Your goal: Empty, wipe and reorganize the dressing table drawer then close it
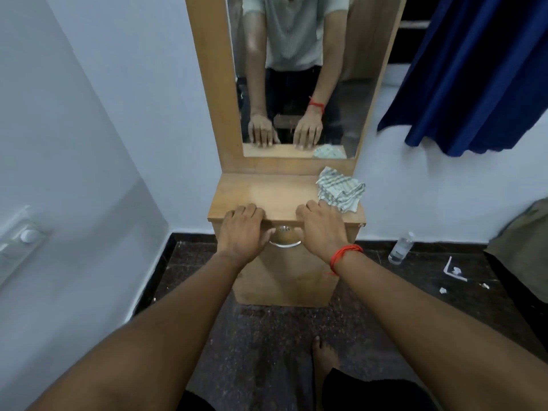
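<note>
Both hands rest on the front edge of the dressing table [267,194]: the left hand [244,229] and right hand [320,229] each hook their fingers over the top, flanking the metal handle [284,241] of the drawer front [286,271]. The drawer appears pushed in. A striped cloth [341,189] lies crumpled on the top's right rear corner, just beside the right hand.

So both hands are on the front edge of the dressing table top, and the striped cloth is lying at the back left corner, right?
Not quite. The head view shows the striped cloth at the back right corner, beside the right hand. The left hand and right hand are on the front edge of the dressing table top.
</note>
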